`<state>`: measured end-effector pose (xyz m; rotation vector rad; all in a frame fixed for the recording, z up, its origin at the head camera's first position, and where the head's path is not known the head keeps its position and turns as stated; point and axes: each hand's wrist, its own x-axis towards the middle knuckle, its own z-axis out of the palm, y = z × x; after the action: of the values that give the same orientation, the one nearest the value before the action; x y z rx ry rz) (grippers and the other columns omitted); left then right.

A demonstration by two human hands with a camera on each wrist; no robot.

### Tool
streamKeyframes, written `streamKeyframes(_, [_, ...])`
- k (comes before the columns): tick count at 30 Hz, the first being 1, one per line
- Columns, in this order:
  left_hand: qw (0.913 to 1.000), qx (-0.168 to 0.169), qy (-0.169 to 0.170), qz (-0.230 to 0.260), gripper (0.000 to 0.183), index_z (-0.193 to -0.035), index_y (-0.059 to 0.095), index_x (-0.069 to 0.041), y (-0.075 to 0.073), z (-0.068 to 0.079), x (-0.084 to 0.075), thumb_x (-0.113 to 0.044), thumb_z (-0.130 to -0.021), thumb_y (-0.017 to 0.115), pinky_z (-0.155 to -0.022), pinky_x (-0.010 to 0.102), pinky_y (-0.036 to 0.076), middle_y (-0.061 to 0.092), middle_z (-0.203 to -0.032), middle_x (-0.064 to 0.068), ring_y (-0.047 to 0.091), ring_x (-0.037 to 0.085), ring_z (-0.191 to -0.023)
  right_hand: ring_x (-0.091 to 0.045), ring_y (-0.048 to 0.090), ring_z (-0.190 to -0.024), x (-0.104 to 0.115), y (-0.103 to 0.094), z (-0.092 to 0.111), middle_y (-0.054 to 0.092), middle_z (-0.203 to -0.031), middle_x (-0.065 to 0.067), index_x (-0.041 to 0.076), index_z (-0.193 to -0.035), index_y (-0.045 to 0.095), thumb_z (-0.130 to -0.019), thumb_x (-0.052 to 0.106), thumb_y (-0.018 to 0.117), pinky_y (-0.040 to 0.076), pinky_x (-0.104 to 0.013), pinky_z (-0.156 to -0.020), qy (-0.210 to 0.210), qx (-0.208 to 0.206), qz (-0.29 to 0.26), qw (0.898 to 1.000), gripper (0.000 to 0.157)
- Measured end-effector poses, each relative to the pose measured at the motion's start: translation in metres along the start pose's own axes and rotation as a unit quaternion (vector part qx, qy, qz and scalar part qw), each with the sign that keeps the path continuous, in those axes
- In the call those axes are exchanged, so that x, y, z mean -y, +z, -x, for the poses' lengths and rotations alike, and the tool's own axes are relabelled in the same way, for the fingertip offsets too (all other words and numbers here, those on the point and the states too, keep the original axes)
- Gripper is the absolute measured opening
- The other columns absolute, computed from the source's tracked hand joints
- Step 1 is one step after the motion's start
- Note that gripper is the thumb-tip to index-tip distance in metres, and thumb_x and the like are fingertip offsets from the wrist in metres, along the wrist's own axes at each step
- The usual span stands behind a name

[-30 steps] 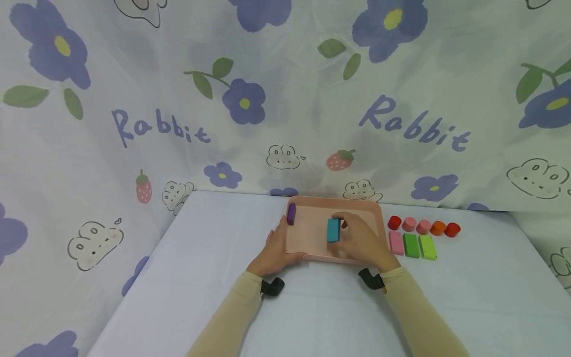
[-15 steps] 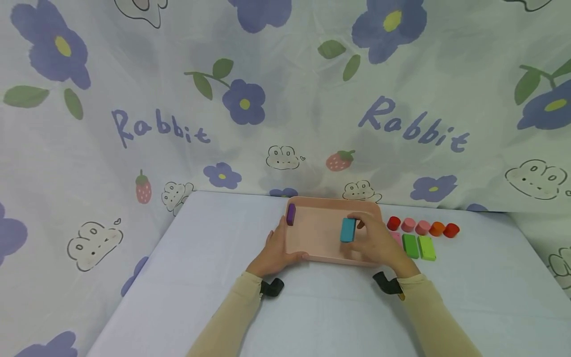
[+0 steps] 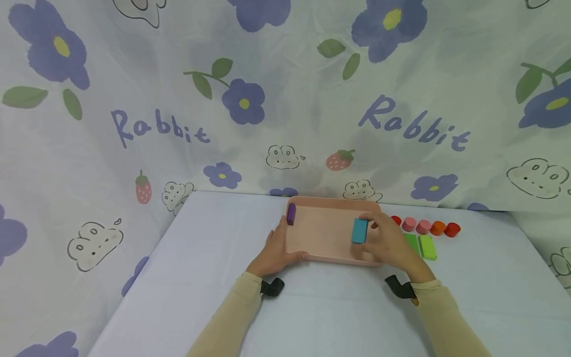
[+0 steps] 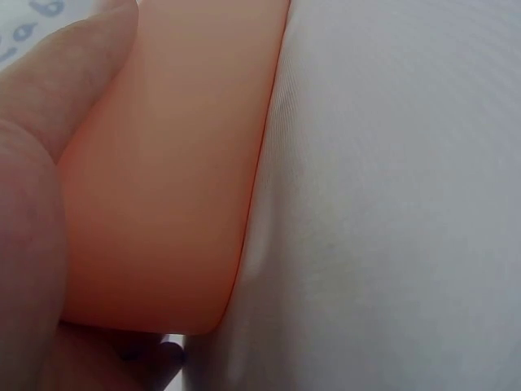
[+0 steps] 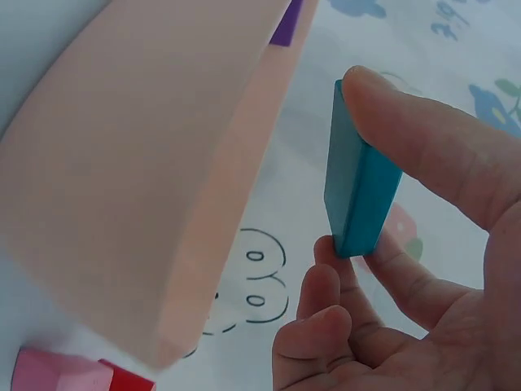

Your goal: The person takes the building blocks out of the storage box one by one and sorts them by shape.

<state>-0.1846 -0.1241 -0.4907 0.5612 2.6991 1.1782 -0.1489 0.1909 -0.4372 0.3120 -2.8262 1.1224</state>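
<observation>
A pale orange tray (image 3: 321, 233) lies on the white table. My left hand (image 3: 276, 252) holds it at its near left corner; in the left wrist view the thumb (image 4: 73, 73) lies against the tray's outer wall (image 4: 163, 187), with fingers round the corner. My right hand (image 3: 390, 243) pinches a blue rectangular block (image 3: 360, 231) over the right part of the tray. From the right wrist, the blue block (image 5: 362, 179) shows between thumb and fingertips, apart from the tray. A purple block (image 3: 291, 214) sits at the tray's far left.
Right of the tray stands a row of several short cylinders, among them a pink one (image 3: 409, 224), an orange one (image 3: 438, 228) and a red one (image 3: 452, 229). Before them lie a green block (image 3: 411, 243) and a lime block (image 3: 428, 247). A patterned cloth (image 3: 303, 109) hangs behind.
My right hand has moved right with the blue block, from the tray's middle to its right part, and now covers the pink block beside the tray. The left hand has stayed put.
</observation>
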Motion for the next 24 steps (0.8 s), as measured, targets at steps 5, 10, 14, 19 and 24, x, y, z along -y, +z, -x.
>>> streamKeyframes(5, [1.0,-0.001,0.004,-0.003,0.129,-0.158,-0.006,0.003,0.001,-0.001,0.001,-0.053,-0.081,0.08,-0.123,0.05,0.0,0.001,-0.168,0.017,0.012,0.027,-0.154,-0.036,0.051,-0.109,-0.007,-0.008,0.005,0.056,-0.126,-0.018,0.006,-0.137,0.054,-0.079,0.012,0.084,0.052,-0.052,-0.086,0.007,0.006,-0.001,1.0,0.065])
streamKeyframes(10, [1.0,0.001,0.005,-0.005,0.129,-0.158,-0.006,0.003,0.0,0.0,0.001,-0.054,-0.08,0.08,-0.123,0.048,-0.001,0.0,-0.168,0.016,0.011,0.026,-0.154,-0.035,0.051,-0.109,-0.014,-0.014,0.01,0.055,-0.128,-0.019,0.005,-0.14,0.053,-0.081,0.014,0.083,0.052,-0.048,-0.084,0.009,0.006,0.016,1.0,0.067])
streamKeyframes(14, [0.9999,0.001,0.006,-0.009,0.13,-0.158,-0.006,0.004,-0.001,0.001,0.001,-0.055,-0.08,0.079,-0.123,0.049,0.0,0.001,-0.168,0.017,0.011,0.026,-0.154,-0.037,0.052,-0.111,-0.017,-0.019,0.014,0.053,-0.133,-0.021,0.004,-0.142,0.051,-0.081,0.02,0.084,0.054,-0.054,-0.09,0.022,0.01,0.032,0.999,0.071])
streamKeyframes(19, [0.9999,0.0,0.009,-0.01,0.13,-0.158,-0.006,0.005,-0.001,0.0,0.001,-0.055,-0.08,0.079,-0.123,0.051,0.001,0.001,-0.167,0.019,0.011,0.028,-0.154,-0.04,0.051,-0.117,-0.019,-0.025,0.019,0.052,-0.135,-0.023,0.004,-0.143,0.05,-0.082,0.022,0.084,0.051,-0.062,-0.093,0.032,0.01,0.032,0.999,0.072])
streamKeyframes(24, [0.9999,0.003,0.013,-0.007,0.128,-0.157,-0.005,0.005,-0.002,0.0,0.001,-0.054,-0.081,0.079,-0.122,0.055,0.002,0.002,-0.167,0.02,0.013,0.03,-0.153,-0.037,0.052,-0.108,-0.024,-0.031,0.025,0.058,-0.123,-0.019,0.003,-0.14,0.052,-0.082,0.021,0.084,0.056,-0.047,-0.079,0.015,0.0,0.038,0.999,0.069])
